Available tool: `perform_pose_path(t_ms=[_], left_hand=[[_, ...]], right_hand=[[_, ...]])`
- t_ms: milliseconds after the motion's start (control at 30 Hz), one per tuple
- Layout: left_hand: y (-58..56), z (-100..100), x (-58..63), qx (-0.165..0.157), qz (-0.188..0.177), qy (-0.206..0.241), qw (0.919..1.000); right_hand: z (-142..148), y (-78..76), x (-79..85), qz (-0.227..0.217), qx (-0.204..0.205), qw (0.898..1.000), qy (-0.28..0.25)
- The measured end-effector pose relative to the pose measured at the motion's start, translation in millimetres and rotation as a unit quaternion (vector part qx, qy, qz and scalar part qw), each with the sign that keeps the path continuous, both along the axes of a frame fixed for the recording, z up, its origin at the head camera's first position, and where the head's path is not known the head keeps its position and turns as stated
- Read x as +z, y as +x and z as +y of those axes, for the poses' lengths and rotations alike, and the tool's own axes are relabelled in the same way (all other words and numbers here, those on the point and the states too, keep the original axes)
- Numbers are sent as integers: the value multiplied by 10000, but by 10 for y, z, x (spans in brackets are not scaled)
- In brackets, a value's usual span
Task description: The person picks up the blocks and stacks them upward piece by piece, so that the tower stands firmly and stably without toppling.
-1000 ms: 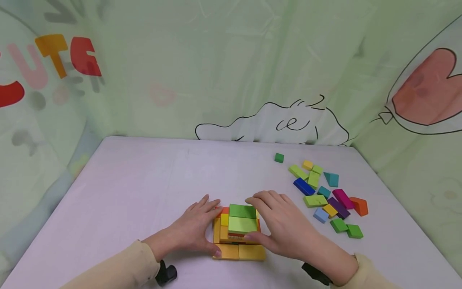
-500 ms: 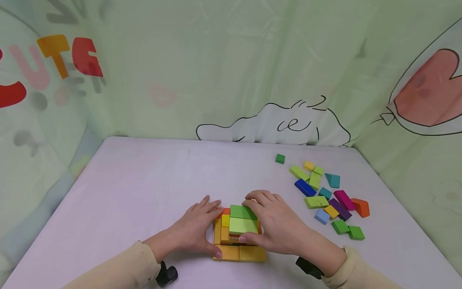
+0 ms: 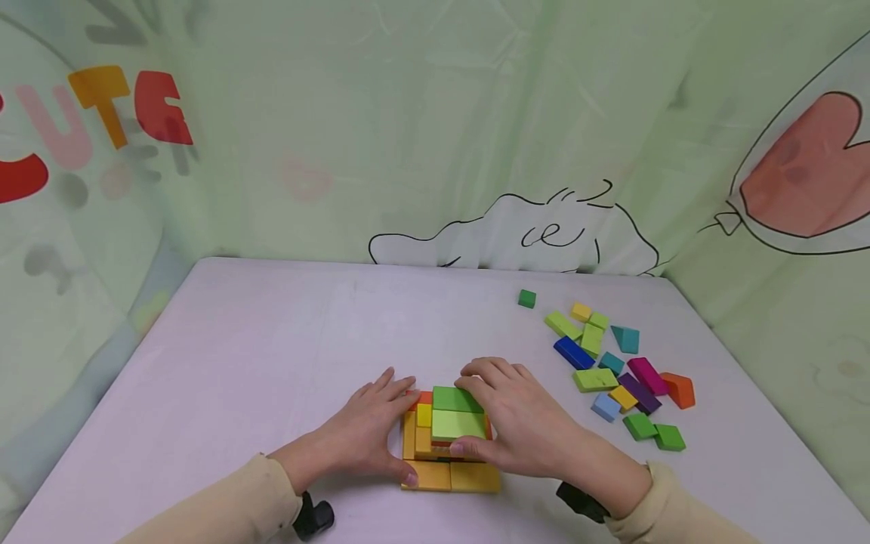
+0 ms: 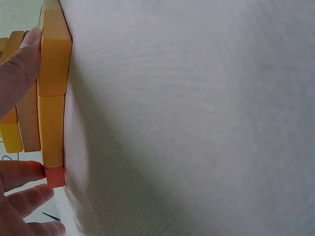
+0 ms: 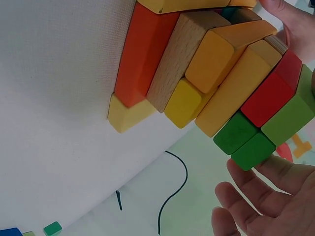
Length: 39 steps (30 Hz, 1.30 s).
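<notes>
A low stack of colored wooden blocks stands near me at the middle of the table. Its base shows orange blocks (image 3: 469, 477), with a red-orange block (image 5: 142, 59) along one side. On top lie a light green block (image 3: 457, 425) and a darker green block (image 3: 451, 398) side by side. My left hand (image 3: 360, 427) spans the stack's left side, its fairly straight fingers touching the rear and its thumb on the front orange block. My right hand (image 3: 526, 427) holds the top green blocks, thumb at the front and fingertips at the back, where a green end (image 5: 253, 150) shows.
Loose blocks lie scattered to the right, among them a dark blue block (image 3: 573, 352), a purple block (image 3: 639, 394), a magenta block (image 3: 647, 375) and an orange block (image 3: 678, 389). Farther back sits a small green cube (image 3: 526, 298). A printed curtain (image 3: 435, 136) hangs behind the table (image 3: 285, 332).
My right hand has shifted slightly left, its thumb and fingers moving farther over the top green blocks, then stays still. My left hand and the loose blocks keep their places.
</notes>
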<state>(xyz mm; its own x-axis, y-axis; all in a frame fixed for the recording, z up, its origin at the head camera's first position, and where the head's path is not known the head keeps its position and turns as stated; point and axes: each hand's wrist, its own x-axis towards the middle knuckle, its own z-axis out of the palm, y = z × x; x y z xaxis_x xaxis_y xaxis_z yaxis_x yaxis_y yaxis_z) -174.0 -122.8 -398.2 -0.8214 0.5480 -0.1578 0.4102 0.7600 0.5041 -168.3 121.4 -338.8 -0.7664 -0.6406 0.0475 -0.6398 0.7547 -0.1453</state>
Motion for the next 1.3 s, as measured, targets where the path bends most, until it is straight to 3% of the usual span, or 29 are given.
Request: perform_pose_path(t_ms=[1033, 1200, 1300], left_hand=[[1, 11, 12, -9, -78, -21, 10000], [5, 16, 14, 20, -93, -69, 9999], [7, 21, 17, 41, -97, -110, 9999]], right_hand=[[33, -10, 18, -72, 28, 9999, 135], [73, -25, 57, -257, -180, 9995, 7], [237, -153, 66, -130, -524, 9981, -308]])
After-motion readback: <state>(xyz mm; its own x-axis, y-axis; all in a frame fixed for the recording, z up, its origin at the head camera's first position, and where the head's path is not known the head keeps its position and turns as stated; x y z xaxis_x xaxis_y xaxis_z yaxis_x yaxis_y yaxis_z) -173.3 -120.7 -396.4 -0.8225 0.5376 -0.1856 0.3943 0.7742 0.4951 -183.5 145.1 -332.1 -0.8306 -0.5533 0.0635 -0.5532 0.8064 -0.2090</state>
